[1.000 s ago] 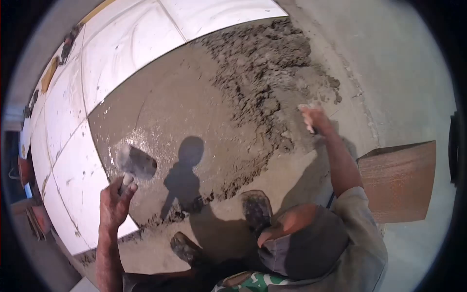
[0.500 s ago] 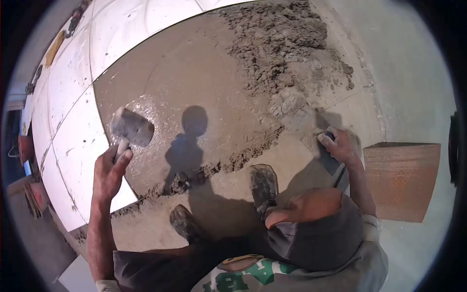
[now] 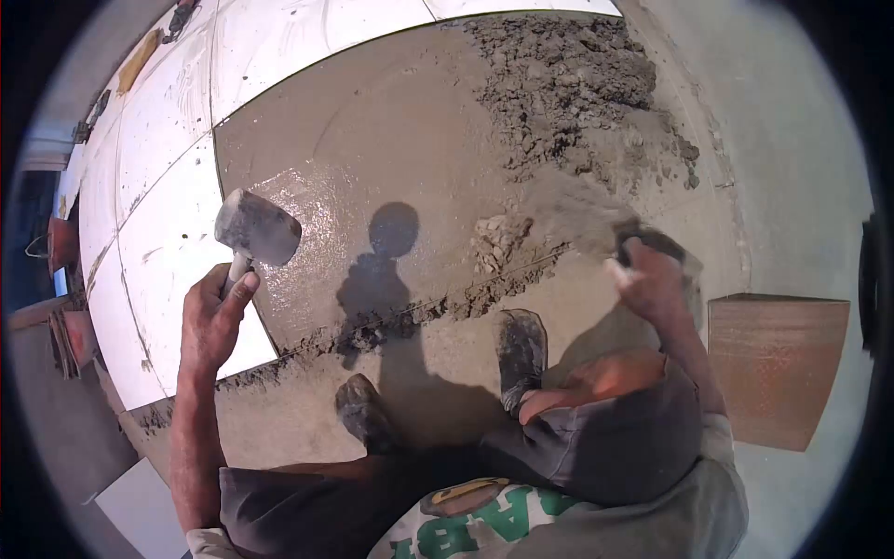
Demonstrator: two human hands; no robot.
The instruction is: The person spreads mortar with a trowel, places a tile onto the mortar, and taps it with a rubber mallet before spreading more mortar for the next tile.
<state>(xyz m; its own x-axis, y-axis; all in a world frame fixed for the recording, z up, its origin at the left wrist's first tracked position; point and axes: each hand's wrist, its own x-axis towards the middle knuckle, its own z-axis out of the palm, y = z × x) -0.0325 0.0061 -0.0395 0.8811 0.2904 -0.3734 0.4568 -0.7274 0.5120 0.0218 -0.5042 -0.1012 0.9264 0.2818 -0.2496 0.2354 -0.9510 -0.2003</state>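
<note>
My left hand [image 3: 214, 317] is closed round the short handle of a rubber mallet [image 3: 259, 228], its grey-smeared head raised over the edge of the wet mortar bed [image 3: 372, 121]. My right hand [image 3: 649, 279] grips the dark handle of a trowel [image 3: 577, 212]. The blade is smeared by motion and points left over the mortar's right side. A small pale lump of mortar [image 3: 500, 240] lies just left of the blade. White tiles [image 3: 172, 242] border the bed on the left and at the far side.
Crumbly mortar [image 3: 577, 74] is heaped at the far right by the wall. An orange-brown box-like object [image 3: 778, 368] stands at the right wall. My shoes [image 3: 521, 349] are on the bare floor, near the bed's rough front edge. A red bucket [image 3: 62, 244] is at far left.
My right hand has swung the trowel up and left from beside the floor to over the mortar, and a fresh lump shows there. The mallet stays raised. The view has shifted slightly.
</note>
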